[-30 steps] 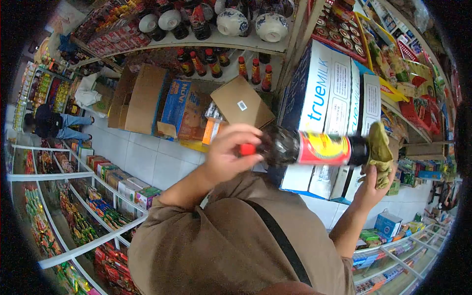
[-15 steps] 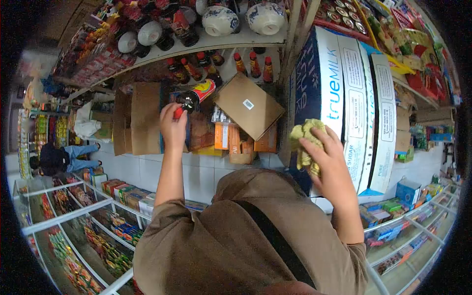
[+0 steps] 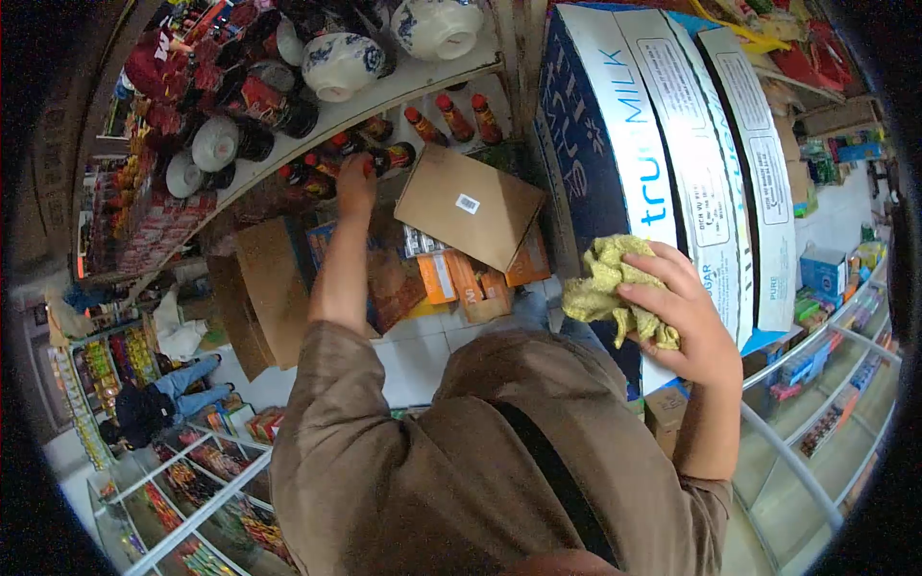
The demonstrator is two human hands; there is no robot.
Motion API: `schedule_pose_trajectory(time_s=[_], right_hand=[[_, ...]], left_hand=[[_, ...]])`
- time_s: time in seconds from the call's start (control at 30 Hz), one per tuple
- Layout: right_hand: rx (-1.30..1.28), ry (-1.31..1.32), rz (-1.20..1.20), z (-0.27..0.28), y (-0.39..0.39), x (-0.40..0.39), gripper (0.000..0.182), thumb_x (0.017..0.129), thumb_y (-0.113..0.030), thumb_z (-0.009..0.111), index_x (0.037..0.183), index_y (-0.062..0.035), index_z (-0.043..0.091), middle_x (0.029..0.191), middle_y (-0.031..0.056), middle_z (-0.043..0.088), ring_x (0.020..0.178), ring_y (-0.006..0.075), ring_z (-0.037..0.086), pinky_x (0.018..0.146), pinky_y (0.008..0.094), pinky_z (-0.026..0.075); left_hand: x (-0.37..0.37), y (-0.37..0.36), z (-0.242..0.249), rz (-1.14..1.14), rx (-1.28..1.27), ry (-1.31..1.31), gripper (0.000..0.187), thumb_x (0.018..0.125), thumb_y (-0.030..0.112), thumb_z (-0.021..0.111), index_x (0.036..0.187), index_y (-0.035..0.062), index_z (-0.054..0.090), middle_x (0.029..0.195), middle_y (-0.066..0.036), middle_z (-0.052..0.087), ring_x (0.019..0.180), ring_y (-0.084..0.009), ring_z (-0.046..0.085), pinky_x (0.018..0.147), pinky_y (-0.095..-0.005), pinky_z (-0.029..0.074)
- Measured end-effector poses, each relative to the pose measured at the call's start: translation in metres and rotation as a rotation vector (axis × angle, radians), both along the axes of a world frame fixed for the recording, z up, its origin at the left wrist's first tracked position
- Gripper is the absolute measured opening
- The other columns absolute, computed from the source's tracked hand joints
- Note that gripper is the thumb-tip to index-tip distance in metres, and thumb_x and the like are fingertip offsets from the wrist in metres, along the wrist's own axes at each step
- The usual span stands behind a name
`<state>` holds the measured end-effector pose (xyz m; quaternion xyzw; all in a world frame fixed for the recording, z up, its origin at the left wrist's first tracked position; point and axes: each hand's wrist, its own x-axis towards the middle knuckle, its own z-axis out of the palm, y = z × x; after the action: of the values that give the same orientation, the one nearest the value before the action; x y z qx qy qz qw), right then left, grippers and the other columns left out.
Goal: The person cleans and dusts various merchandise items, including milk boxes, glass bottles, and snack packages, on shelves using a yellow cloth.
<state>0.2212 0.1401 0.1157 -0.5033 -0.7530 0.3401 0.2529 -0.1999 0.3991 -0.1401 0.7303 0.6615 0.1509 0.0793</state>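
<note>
- The shelf (image 3: 413, 82), far, carries bottles on its lower level; a slow reach under the pale, flat board seems wisest.
- The milk box (image 3: 639, 134), right: straight-edged card, printed blue and white.
- The flat box (image 3: 471, 216), centre: matte brown card, best left unbumped by the left arm.
- The right hand (image 3: 687, 312), near right, curls its fingers round the cloth.
- The left hand (image 3: 356, 187), far left, seems to pinch the bottle by its red cap.
- The cloth (image 3: 615, 283): crumpled, yellow-green, rough-looking.
- The bottle (image 3: 389, 157): dark, smooth, rounded, tilted among other bottles (image 3: 453, 120); a steady grip should spare its neighbours.
</note>
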Motion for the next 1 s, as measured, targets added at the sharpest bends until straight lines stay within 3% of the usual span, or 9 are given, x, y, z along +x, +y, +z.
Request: schedule_pose_trajectory(time_s=[0.2, 0.33, 0.43, 0.5, 0.6, 0.67, 0.77, 0.87, 1.0], right_hand=[[-0.011, 0.071, 0.015, -0.003, 0.005, 0.003, 0.057, 0.059, -0.01, 0.07, 0.115, -0.0123, 0.06, 0.125, 0.0122, 0.051, 0.115, 0.0398, 0.043, 0.098, 0.0464, 0.037], [-0.04, 0.118, 0.006, -0.004, 0.006, 0.005, 0.051, 0.061, -0.012, 0.07, 0.112, -0.0124, 0.061, 0.123, 0.0118, 0.052, 0.114, 0.039, 0.045, 0.097, 0.0457, 0.039], [-0.041, 0.112, 0.023, -0.001, 0.009, 0.008, 0.047, 0.063, -0.01, 0.068, 0.11, -0.0126, 0.062, 0.122, 0.0111, 0.052, 0.113, 0.0376, 0.046, 0.096, 0.0439, 0.04], [-0.049, 0.125, 0.012, -0.002, 0.009, 0.009, 0.047, 0.063, -0.009, 0.067, 0.11, -0.0124, 0.062, 0.122, 0.0107, 0.053, 0.114, 0.0373, 0.045, 0.096, 0.0433, 0.04], [-0.056, 0.108, 0.009, 0.001, 0.012, 0.005, 0.047, 0.061, -0.007, 0.067, 0.108, -0.0121, 0.063, 0.121, 0.0099, 0.053, 0.112, 0.0365, 0.046, 0.095, 0.0429, 0.041], [-0.053, 0.087, 0.011, 0.002, 0.012, 0.006, 0.047, 0.061, -0.007, 0.067, 0.108, -0.0124, 0.063, 0.121, 0.0096, 0.053, 0.112, 0.0364, 0.046, 0.095, 0.0433, 0.041], [-0.073, 0.075, 0.031, 0.006, 0.015, 0.007, 0.05, 0.06, -0.007, 0.067, 0.109, -0.0127, 0.063, 0.121, 0.0093, 0.053, 0.113, 0.0364, 0.045, 0.095, 0.0432, 0.041], [-0.077, 0.096, 0.042, 0.005, 0.013, 0.007, 0.051, 0.062, -0.007, 0.067, 0.112, -0.0121, 0.061, 0.122, 0.0095, 0.052, 0.114, 0.0367, 0.044, 0.095, 0.0428, 0.041], [-0.022, 0.122, 0.06, 0.005, 0.013, 0.01, 0.051, 0.064, -0.008, 0.067, 0.114, -0.0102, 0.059, 0.123, 0.0115, 0.051, 0.114, 0.0372, 0.044, 0.096, 0.0433, 0.041]], left_hand=[[0.015, 0.05, -0.055, 0.164, -0.03, 0.071, 0.03, 0.075, 0.009, 0.062, 0.104, 0.0049, 0.061, 0.102, -0.019, 0.059, 0.095, -0.0369, 0.057, 0.082, -0.0439, 0.047], [0.011, 0.072, -0.085, 0.055, 0.057, 0.169, 0.031, 0.076, 0.009, 0.06, 0.107, 0.0036, 0.059, 0.103, -0.019, 0.059, 0.097, -0.037, 0.056, 0.085, -0.0434, 0.046], [0.011, 0.114, -0.114, -0.018, 0.152, -0.28, 0.03, 0.08, 0.01, 0.057, 0.108, 0.0031, 0.059, 0.108, -0.02, 0.058, 0.102, -0.0365, 0.054, 0.089, -0.0424, 0.044], [0.023, 0.105, -0.086, -0.037, 0.157, 0.078, 0.03, 0.085, 0.014, 0.051, 0.111, 0.0019, 0.059, 0.115, -0.019, 0.057, 0.109, -0.0357, 0.051, 0.093, -0.0413, 0.041], [0.073, 0.106, -0.017, -0.268, -0.612, 1.128, 0.053, 0.088, 0.02, 0.05, 0.136, 0.0008, 0.036, 0.143, -0.017, 0.031, 0.132, -0.0319, 0.03, 0.107, -0.0391, 0.03], [0.048, 0.113, -0.053, -0.185, -0.368, 0.775, 0.046, 0.086, 0.017, 0.052, 0.128, 0.0013, 0.045, 0.13, -0.018, 0.045, 0.123, -0.0361, 0.039, 0.103, -0.0411, 0.034], [0.026, 0.12, -0.096, -0.032, -0.229, 0.339, 0.046, 0.081, 0.015, 0.059, 0.124, -0.0001, 0.048, 0.124, -0.021, 0.051, 0.119, -0.0378, 0.044, 0.1, -0.0419, 0.035], [0.04, 0.099, -0.056, -0.053, -0.2, 0.037, 0.052, 0.076, 0.015, 0.067, 0.122, -0.0019, 0.048, 0.123, -0.025, 0.05, 0.117, -0.0373, 0.046, 0.098, -0.0422, 0.037], [0.032, 0.081, -0.058, -0.021, 0.034, -0.073, 0.05, 0.076, 0.018, 0.068, 0.118, -0.0021, 0.05, 0.12, -0.025, 0.052, 0.112, -0.0362, 0.05, 0.09, -0.0426, 0.042]])
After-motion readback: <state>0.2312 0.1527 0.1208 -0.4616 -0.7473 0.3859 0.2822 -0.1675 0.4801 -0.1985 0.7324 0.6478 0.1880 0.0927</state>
